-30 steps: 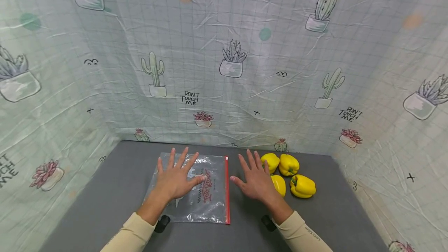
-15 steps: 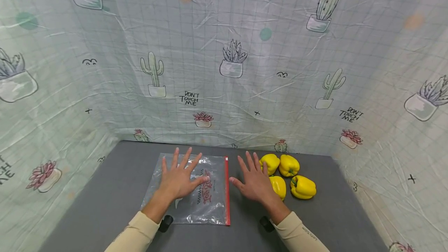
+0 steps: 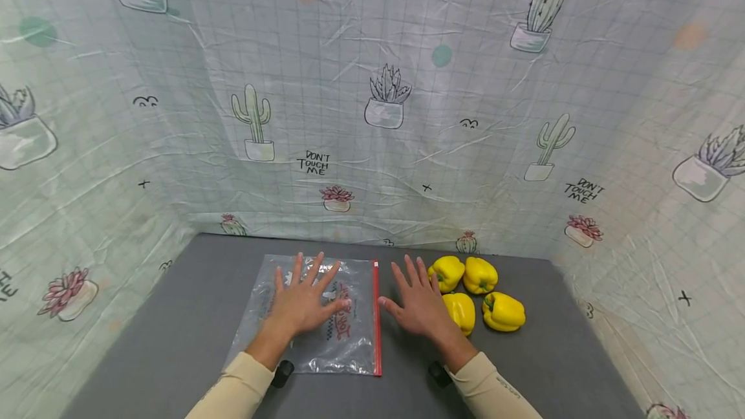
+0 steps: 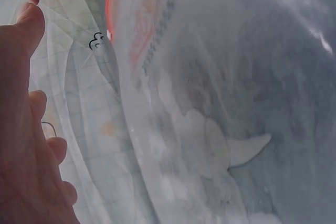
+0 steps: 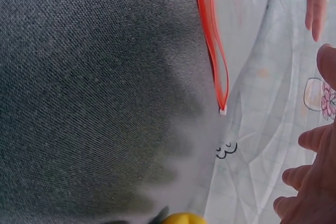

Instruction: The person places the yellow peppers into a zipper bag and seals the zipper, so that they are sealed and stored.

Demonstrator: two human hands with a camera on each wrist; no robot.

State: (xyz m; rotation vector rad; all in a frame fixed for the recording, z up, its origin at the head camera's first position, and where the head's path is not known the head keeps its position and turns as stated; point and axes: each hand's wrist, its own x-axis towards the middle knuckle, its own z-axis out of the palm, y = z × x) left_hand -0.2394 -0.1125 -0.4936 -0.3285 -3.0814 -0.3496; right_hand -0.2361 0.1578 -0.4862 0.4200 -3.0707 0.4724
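Observation:
A clear zip bag (image 3: 359,351) with a red zip edge (image 3: 377,335) and red lettering lies flat on the dark grey table. Over it hovers my left hand (image 3: 301,308), fingers spread and holding nothing; the left wrist view shows the hand (image 4: 31,129) apart from the bag (image 4: 210,182). My right hand (image 3: 420,308), also spread with nothing in it, is between the zip edge and several yellow bell peppers (image 3: 503,311). It partly covers the nearest bell pepper (image 3: 461,312) in the head view. The right wrist view catches only a yellow pepper's top (image 5: 184,219).
The grey table (image 3: 559,354) ends at a hanging cloth (image 3: 442,205) printed with cacti, which encloses the back and both sides. Two more yellow peppers, one at the back left (image 3: 447,273) and one beside it (image 3: 480,275), lie close together.
Both hands have drifted slightly toward each other, the left to the right and the right to the left, fingers still spread. The bag and peppers have stayed in place.

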